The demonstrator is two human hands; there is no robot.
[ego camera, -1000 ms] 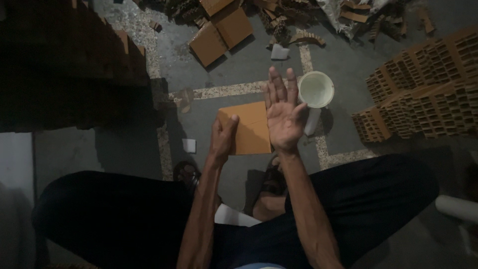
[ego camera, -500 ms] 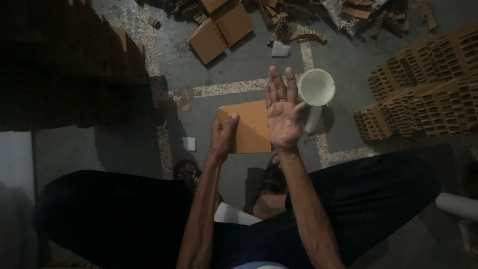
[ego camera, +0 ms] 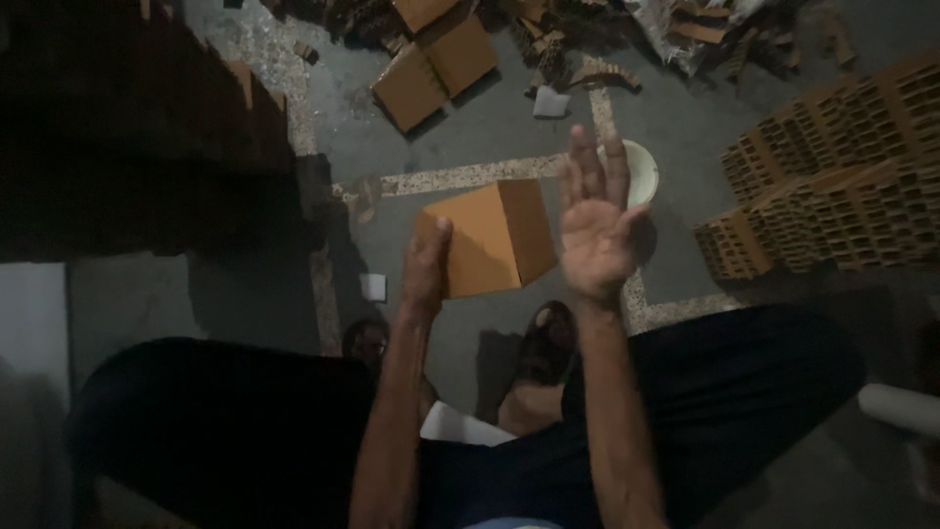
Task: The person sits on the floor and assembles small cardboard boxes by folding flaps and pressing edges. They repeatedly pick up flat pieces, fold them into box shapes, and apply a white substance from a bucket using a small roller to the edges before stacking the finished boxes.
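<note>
My left hand (ego camera: 428, 263) has its grip clenched on the orange tile (ego camera: 490, 238); at its 3 o'clock, my right hand (ego camera: 594, 230) is released, palm spread.

The folded piece of card (ego camera: 490, 240) is plain orange-tan, one face lighter and the other a shade darker across the crease. The flat card pieces (ego camera: 434, 61) on the floor share the same orange-brown. The bucket (ego camera: 641, 171) is pale, off-white with a greenish tint. The stacked hollow bricks (ego camera: 832, 171) are terracotta orange, their ends showing a grid of dark square holes. The floor (ego camera: 490, 127) is dull grey, crossed by pale speckled strips (ego camera: 450, 178) flecked with dark and light chips. The trousers (ego camera: 705, 392) are very dark, near black. The sandals (ego camera: 546, 338) are dark brown.
</note>
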